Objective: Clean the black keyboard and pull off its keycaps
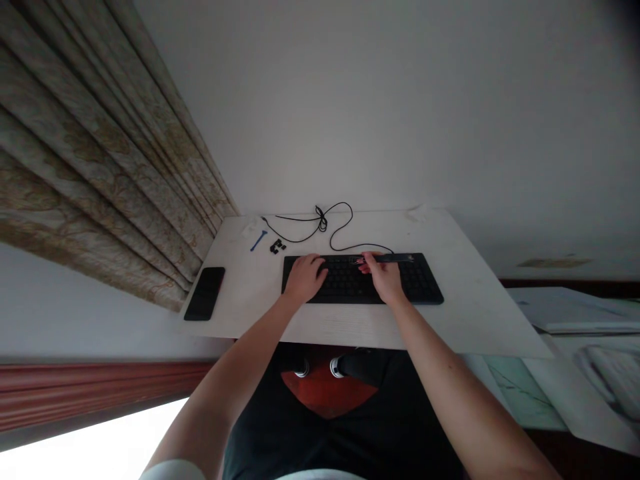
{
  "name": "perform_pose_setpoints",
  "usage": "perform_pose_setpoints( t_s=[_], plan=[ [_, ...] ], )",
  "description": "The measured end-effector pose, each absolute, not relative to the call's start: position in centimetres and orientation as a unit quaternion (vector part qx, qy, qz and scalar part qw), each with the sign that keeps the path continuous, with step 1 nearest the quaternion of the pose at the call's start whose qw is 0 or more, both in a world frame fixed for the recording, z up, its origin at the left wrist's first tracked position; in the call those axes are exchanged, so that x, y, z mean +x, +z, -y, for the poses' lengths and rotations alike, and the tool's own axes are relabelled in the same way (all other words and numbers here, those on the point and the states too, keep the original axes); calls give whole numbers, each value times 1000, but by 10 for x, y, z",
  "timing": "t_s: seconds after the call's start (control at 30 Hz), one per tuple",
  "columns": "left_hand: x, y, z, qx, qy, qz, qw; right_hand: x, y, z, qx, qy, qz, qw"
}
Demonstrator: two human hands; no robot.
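Observation:
A black keyboard (pixel 345 280) lies across the front half of the white table. My left hand (pixel 305 279) rests palm down on its left end, fingers apart and slightly bent, holding nothing. Over the right part of the keyboard, my right hand (pixel 384 275) is closed around a slim black tool (pixel 395 258) held nearly level. Thin shiny parts show at the tool's left end; its exact kind I cannot make out. Several small black keycaps (pixel 277 247) lie in a loose group behind the keyboard's left end, beside a blue stick-like tool (pixel 259 240).
The keyboard's black cable (pixel 323 219) loops behind it and is bundled midway. A dark phone (pixel 205 293) lies at the table's left edge. Patterned curtains (pixel 100 147) hang at the left, and a wall (pixel 340 120) stands behind. Papers (pixel 575 310) are stacked at the right.

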State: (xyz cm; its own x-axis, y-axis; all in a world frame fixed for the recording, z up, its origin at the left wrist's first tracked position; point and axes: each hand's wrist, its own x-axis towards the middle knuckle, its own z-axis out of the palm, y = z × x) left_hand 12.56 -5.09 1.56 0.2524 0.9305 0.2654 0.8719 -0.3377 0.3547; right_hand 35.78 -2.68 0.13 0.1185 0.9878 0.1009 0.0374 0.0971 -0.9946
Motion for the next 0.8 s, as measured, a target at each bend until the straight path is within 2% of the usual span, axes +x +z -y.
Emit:
perform_pose_setpoints(
  t_s=[0.27, 0.47, 0.8],
  plan=[
    [144, 11, 62, 803, 200, -558, 64, 357, 4, 20, -523, 447, 484, 541],
    [143, 9, 65, 798, 214, -559, 68, 342, 30, 16, -531, 481, 474, 511],
    [143, 8, 63, 794, 216, -564, 79, 308, 53, -19, -564, 438, 623, 319]
  ],
)
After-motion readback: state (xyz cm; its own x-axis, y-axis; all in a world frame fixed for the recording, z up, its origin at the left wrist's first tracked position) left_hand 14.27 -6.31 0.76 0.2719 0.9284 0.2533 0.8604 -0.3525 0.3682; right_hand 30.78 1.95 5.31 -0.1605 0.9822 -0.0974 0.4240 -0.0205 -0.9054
